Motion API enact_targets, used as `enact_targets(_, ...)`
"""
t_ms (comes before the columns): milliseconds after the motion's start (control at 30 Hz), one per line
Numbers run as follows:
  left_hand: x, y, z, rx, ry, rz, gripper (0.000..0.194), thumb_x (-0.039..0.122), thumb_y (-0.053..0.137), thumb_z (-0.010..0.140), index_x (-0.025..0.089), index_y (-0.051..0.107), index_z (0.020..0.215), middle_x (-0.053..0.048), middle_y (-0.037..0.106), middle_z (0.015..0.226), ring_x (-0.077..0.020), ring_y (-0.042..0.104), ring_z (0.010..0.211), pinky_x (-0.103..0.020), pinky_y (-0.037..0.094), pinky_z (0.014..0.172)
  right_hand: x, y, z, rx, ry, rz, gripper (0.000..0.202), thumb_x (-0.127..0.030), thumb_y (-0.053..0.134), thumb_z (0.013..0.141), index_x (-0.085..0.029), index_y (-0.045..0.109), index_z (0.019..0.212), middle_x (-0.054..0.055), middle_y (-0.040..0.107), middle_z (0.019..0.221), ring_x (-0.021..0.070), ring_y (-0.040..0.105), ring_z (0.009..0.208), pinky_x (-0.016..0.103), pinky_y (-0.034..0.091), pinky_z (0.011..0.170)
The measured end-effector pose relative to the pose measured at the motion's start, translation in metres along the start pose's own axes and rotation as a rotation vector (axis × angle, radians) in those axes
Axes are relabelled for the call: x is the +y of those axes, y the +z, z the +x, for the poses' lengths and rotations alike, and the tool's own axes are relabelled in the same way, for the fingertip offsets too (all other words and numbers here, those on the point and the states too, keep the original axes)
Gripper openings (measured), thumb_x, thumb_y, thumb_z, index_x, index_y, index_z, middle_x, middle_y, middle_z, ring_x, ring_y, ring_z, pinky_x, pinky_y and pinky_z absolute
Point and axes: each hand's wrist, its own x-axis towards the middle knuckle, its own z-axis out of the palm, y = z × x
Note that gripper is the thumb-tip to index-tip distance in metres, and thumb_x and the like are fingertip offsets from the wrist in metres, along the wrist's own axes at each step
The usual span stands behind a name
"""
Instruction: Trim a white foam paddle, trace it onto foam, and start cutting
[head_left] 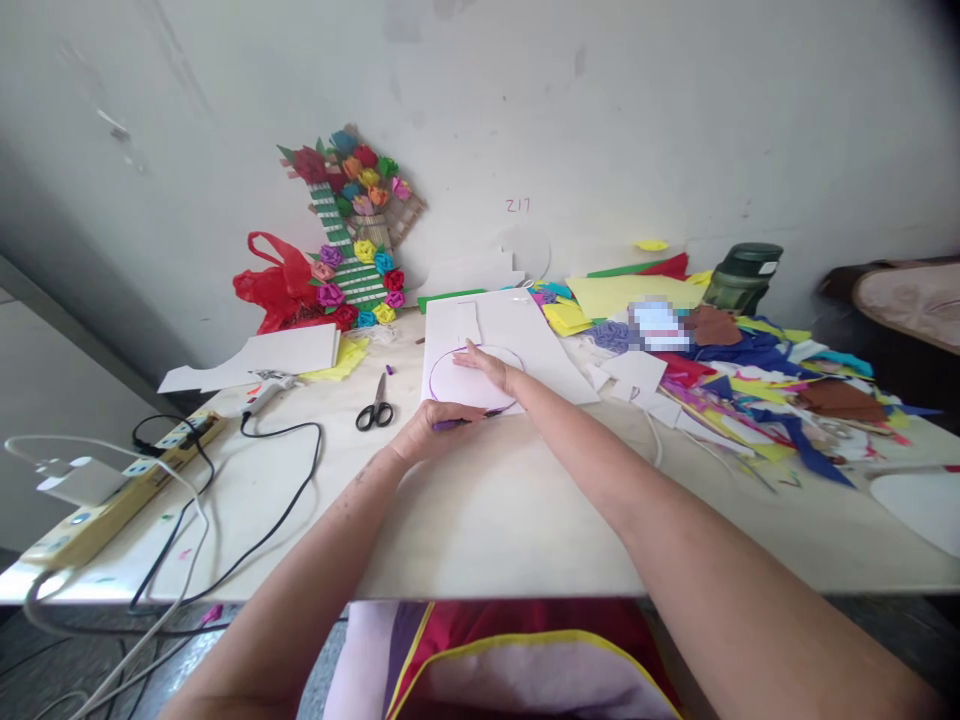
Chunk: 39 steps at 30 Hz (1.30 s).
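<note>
Purple marker at the rim of a circle

My left fingers were curled around the purple marker, its dark tip at the near edge of the circle; the purple outline lay on a white sheet on the desk, straight in front of me; I could not tell whether the white inside it was a separate disc or part of the sheet. My right fingers gripped nothing; they lay flat and slightly spread on the upper part of the circle; 1 smaller white piece sat just beyond them.

The marker looked light, stiff and smooth, so I judged the barrel near the tip the best hold; the sheet seemed light and fairly stiff, likely to crease at a corner and apt to slide on the desk; a flat press near the middle seemed safer than a pinch at the edge.

To my left lay 1 pair of black scissors, with 1 small purple cap just beside its tip; to my right spread a heap of coloured scraps.
</note>
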Motion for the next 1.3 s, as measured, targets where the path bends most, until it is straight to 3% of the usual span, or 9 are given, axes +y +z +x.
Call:
enact_targets(367, 0.001, -0.025, -0.004, -0.088, -0.156, -0.065, 0.025, 0.029, 0.059, 0.072, 0.014, 0.068, 0.090, -0.008, 0.067, 0.093, -0.0183, 0.063, 0.083, -0.026, 0.050, 0.077, -0.007, 0.005, -0.005, 0.027, 0.025, 0.027, 0.066, -0.059, 0.020, 0.081, -0.014, 0.046, 0.122, 0.006, 0.048, 0.126, 0.0190, 0.035, 0.122, 0.035, 0.015, 0.105)
enact_targets(600, 0.002, -0.034, -0.007, -0.102, -0.151, -0.060, 0.027, 0.030, 0.057, 0.074, 0.013, 0.067, 0.091, -0.009, 0.067, 0.093, -0.0191, 0.063, 0.084, -0.027, 0.050, 0.079, -0.001, 0.002, -0.002, 0.015, 0.033, 0.049, 0.071, -0.065, 0.023, 0.077, -0.015, 0.046, 0.123, 0.006, 0.047, 0.126, 0.0203, 0.034, 0.123, 0.037, 0.012, 0.106)
enact_targets(867, -0.007, -0.043, -0.016, -0.080, -0.156, -0.034, 0.026, 0.030, 0.059, 0.072, 0.012, 0.068, 0.089, -0.008, 0.067, 0.091, -0.0188, 0.063, 0.082, -0.028, 0.049, 0.081, -0.004, 0.003, -0.006, 0.010, 0.033, 0.028, 0.072, -0.063, 0.021, 0.079, -0.011, 0.044, 0.125, 0.009, 0.046, 0.127, 0.0195, 0.032, 0.124, 0.036, 0.010, 0.106)
enact_targets(1300, -0.006, -0.057, -0.019, -0.077, -0.232, -0.109, 0.026, 0.031, 0.060, 0.071, 0.012, 0.068, 0.087, -0.010, 0.067, 0.090, -0.0196, 0.062, 0.084, -0.030, 0.049, 0.082, -0.001, 0.003, -0.004, 0.032, 0.025, 0.033, 0.069, -0.062, 0.022, 0.079, -0.015, 0.046, 0.123, 0.007, 0.048, 0.126, 0.0192, 0.032, 0.124, 0.037, 0.008, 0.105)
